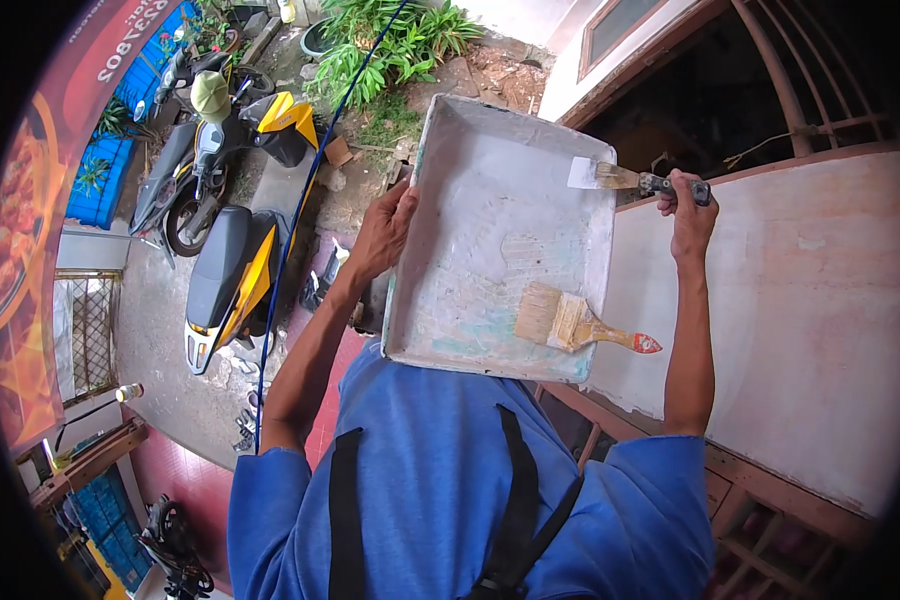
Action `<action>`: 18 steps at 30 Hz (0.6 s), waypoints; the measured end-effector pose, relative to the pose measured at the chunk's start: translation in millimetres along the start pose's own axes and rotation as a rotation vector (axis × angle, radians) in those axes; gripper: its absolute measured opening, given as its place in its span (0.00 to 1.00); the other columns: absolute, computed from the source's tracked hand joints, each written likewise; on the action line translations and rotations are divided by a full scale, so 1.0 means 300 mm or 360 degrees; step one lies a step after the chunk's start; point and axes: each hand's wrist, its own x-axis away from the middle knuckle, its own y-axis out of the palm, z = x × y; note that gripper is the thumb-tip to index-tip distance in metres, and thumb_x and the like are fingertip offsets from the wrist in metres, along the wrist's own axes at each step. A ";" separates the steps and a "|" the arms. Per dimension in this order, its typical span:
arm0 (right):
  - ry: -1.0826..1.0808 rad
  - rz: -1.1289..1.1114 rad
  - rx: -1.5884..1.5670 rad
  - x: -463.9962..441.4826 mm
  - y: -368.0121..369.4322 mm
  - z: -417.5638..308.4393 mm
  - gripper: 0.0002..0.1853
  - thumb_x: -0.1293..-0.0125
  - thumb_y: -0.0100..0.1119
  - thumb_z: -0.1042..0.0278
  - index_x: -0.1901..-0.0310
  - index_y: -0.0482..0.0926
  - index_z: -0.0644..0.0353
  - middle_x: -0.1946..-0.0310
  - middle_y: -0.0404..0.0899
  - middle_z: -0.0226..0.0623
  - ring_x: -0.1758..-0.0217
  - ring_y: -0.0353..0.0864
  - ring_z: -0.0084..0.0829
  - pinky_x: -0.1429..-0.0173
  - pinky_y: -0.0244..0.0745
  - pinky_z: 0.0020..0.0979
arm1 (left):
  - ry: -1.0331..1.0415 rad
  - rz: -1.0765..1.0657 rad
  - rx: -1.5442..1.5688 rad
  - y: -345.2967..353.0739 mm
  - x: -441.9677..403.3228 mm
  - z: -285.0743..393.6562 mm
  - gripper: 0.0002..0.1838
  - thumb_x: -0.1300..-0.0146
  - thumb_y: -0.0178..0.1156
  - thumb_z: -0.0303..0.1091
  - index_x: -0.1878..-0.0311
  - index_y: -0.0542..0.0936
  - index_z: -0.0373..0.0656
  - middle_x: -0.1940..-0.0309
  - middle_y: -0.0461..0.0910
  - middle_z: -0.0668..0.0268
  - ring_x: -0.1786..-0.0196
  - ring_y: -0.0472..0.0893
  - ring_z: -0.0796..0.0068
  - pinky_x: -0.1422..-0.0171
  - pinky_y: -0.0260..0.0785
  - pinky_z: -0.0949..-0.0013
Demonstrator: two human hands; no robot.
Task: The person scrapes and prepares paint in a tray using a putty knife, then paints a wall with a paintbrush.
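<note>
right hand [686, 205] covers part of a brush handle [655, 184] | red banner [36, 130] chopped off up top | print [647, 343] on other brush [570, 323] too tiny

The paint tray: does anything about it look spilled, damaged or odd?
No spill or break shows. The tray has greenish stains, and the loose brush pokes its handle past the rim: untidy, but probably just ordinary use.

Tray [470, 215] middle free beyond wide brush [567, 321]

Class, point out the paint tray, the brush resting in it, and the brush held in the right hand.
Paint tray [485, 205]: head view, on its inner floor.
Resting brush [573, 322]: head view, on the band between bristles and handle.
Held brush [620, 177]: head view, on its bristles.
</note>
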 end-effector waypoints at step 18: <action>-0.0035 0.0480 0.0322 0.120 -0.111 -0.087 0.12 0.40 0.58 0.65 0.70 0.77 0.67 0.83 0.75 0.34 0.84 0.72 0.21 0.78 0.67 0.21 | -0.0054 -0.0049 -0.0012 -0.004 -0.003 0.017 0.26 0.31 0.44 0.49 0.43 0.70 0.36 0.58 0.76 0.63 0.52 0.69 0.78 0.44 0.59 0.71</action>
